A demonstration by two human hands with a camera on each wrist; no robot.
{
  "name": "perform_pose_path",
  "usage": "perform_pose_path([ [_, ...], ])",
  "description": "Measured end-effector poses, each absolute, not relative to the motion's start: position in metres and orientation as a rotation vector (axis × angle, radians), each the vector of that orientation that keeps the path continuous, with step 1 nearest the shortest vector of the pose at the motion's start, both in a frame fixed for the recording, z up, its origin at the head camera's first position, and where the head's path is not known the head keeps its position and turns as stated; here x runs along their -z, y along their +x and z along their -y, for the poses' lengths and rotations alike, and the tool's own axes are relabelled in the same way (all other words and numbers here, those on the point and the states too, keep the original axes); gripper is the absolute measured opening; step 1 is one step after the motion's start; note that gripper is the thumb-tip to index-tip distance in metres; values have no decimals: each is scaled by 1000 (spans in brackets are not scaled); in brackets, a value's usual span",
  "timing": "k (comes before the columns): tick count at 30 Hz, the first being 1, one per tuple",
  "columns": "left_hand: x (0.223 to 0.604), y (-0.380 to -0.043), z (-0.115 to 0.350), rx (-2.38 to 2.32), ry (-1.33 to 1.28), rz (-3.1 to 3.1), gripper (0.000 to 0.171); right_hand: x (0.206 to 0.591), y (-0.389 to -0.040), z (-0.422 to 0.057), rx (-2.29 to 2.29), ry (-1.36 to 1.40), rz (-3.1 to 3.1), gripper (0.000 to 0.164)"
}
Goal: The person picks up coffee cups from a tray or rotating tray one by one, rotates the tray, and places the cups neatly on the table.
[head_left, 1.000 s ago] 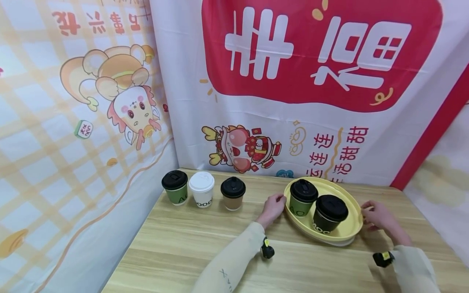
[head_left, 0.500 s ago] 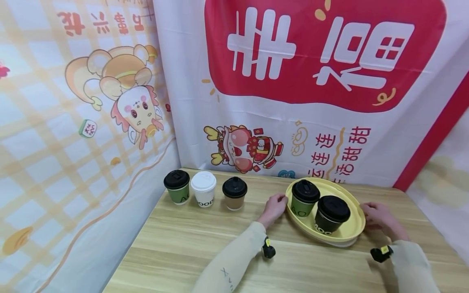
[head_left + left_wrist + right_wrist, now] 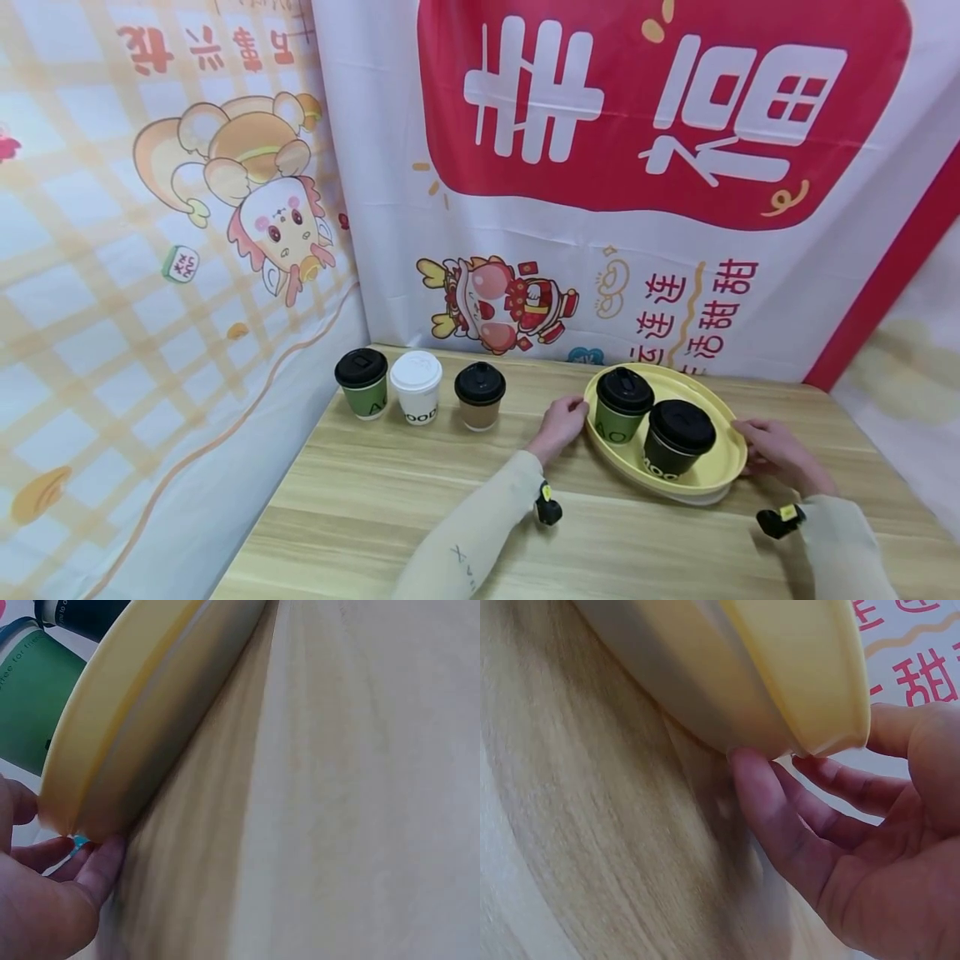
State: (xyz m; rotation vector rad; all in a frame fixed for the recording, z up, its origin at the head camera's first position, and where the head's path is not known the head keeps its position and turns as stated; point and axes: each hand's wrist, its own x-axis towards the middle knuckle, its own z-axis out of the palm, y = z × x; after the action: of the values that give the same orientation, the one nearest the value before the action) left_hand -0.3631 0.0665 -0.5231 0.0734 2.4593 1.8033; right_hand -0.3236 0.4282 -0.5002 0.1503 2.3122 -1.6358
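The left hand [image 3: 559,427] and right hand [image 3: 784,453] pinch opposite sides of the tray [image 3: 722,454] near the far right corner of the counter [image 3: 360,517]; a green cup [image 3: 617,423] and black cup [image 3: 669,452] stand in it.

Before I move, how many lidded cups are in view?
5: a green cup, a white cup and a brown cup in a row on the table, left of the yellow tray; another green cup and a black cup on the tray. No sign of hidden ones.
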Motion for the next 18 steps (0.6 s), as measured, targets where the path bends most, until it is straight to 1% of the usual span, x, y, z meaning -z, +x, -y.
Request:
perform_pose_path([
  [9,502,-368,-56,-1742,153,-2483,43,502,-324,-430,1650,156,-2290,61],
  [18,454,-361,-51,-1739,388,-2531,43,506,-323,-431,1716,133,-2242,58],
])
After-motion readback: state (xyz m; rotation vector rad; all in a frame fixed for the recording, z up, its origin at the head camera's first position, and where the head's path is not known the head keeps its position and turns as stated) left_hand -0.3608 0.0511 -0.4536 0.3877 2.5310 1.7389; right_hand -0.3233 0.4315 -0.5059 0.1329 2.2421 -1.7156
